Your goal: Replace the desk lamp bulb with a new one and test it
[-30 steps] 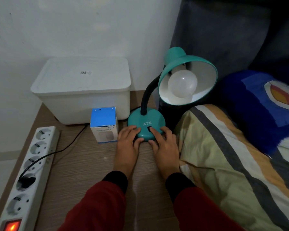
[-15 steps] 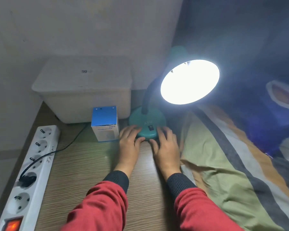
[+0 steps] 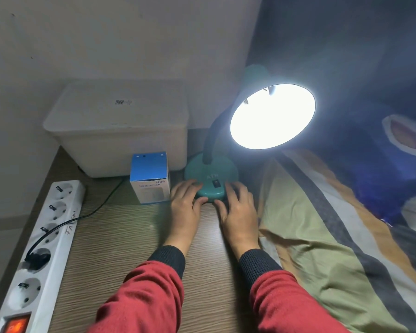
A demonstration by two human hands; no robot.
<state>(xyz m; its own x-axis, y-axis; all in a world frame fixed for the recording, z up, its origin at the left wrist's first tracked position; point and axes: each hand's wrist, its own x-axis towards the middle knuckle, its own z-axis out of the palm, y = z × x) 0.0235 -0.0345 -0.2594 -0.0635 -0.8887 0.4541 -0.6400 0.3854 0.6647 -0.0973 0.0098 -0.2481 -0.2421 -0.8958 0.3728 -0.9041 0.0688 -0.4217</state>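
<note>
The teal desk lamp stands at the back of the wooden table on its round base [image 3: 210,175]. Its shade [image 3: 273,116] faces me and glows bright white, so the bulb inside is lost in glare. A black rocker switch [image 3: 216,183] sits on the front of the base, uncovered. My left hand [image 3: 186,205] rests against the base's left front edge, fingers spread. My right hand [image 3: 237,207] rests against the right front edge in the same way. Both hands hold the base between them.
A blue and white small box [image 3: 149,177] stands just left of the lamp. A white lidded bin [image 3: 117,126] sits behind it. A white power strip [image 3: 37,248] with a lit red switch and one black plug lies along the table's left edge. A striped blanket [image 3: 322,236] lies to the right.
The lamp went from dark, with its white bulb visible, to lit. My right index finger left the switch and both hands now flank the base.
</note>
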